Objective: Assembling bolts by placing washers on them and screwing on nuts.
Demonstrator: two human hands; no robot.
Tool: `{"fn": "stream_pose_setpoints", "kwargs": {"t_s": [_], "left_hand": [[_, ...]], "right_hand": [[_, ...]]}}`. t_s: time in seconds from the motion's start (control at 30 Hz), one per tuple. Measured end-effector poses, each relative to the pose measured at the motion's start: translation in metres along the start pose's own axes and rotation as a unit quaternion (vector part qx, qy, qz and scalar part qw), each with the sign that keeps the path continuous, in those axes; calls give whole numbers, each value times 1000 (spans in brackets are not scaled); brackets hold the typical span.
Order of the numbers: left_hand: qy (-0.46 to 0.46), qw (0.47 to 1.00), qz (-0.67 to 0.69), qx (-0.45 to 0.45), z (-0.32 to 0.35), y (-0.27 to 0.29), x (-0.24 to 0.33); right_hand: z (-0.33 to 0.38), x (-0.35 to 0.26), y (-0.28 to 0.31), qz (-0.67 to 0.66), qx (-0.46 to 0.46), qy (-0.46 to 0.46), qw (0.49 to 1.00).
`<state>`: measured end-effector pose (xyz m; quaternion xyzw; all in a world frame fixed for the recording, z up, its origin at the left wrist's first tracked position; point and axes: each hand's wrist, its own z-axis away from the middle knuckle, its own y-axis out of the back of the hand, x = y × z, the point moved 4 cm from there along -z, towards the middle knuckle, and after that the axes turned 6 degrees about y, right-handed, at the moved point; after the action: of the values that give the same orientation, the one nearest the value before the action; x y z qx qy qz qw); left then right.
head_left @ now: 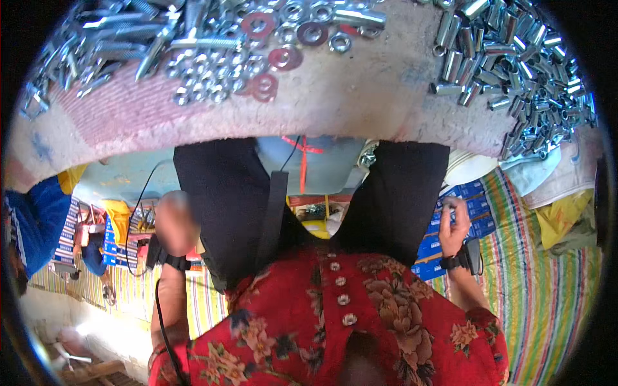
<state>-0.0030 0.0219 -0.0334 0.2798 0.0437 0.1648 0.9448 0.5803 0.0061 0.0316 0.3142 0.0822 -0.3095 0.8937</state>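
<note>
Both of my hands are down beside my legs, below the edge of the worktop (360, 90). My left hand (175, 224) is beside the left thigh, so blurred that its fingers cannot be made out. Next to the other thigh, my right hand (454, 222) has its fingers curled in; whatever they hold, if anything, is hidden. Neither hand touches the metal parts above. On the worktop lie a heap of bolts (122, 48) at left, a cluster of nuts (209, 74), several reddish washers (285, 58), and a pile of short metal sleeves (508, 55) at right.
Blue boxes (473, 199) stand beside my right hand, on a striped sheet (515, 276). A thin black cable (161, 328) runs along my left arm. A person in blue (38, 219) is at far left. A yellow bag (563, 219) hangs at right.
</note>
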Motion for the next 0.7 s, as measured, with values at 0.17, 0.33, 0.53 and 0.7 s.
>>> {"fn": "stream_pose_setpoints", "kwargs": {"t_s": [0.17, 0.33, 0.53, 0.7], "left_hand": [[64, 980, -179, -57, 38, -57, -68], [214, 918, 332, -14, 40, -113, -106], [-136, 945, -250, -159, 81, -133, -115], [16, 949, -122, -289, 130, -111, -99]], "right_hand": [[-9, 72, -14, 259, -54, -106, 959], [61, 97, -86, 166, -269, -312, 896], [170, 71, -99, 123, -382, -340, 851], [219, 59, -89, 104, -409, -328, 845]]}}
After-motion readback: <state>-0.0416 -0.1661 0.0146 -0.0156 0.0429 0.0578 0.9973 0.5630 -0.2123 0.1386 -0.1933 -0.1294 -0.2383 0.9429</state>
